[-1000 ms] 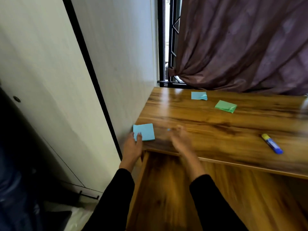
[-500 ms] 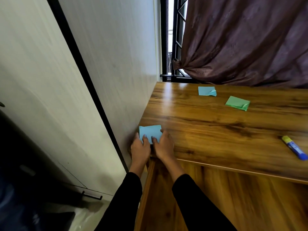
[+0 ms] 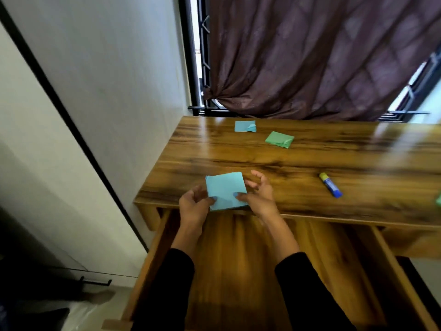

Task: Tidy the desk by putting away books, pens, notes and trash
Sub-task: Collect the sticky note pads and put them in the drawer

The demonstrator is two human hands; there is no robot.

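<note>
A light blue pad of sticky notes (image 3: 225, 190) is held just above the front edge of the wooden desk (image 3: 310, 161). My left hand (image 3: 194, 206) pinches its lower left corner and my right hand (image 3: 259, 195) grips its lower right edge, fingers spread. Farther back on the desk lie another blue note pad (image 3: 244, 126) with a curled sheet and a green note pad (image 3: 279, 139). A blue marker with a yellow cap (image 3: 330, 184) lies to the right.
Below my arms an open wooden drawer (image 3: 238, 259) extends from under the desk. A pale wall panel (image 3: 107, 91) stands along the desk's left side. A brown curtain (image 3: 310, 56) hangs behind, over a barred window. Something green (image 3: 438, 200) shows at the right edge.
Both hands have lifted the blue pad from the desk's left corner and moved it right, toward the middle of the front edge. The view shifted, and the open drawer shows more.
</note>
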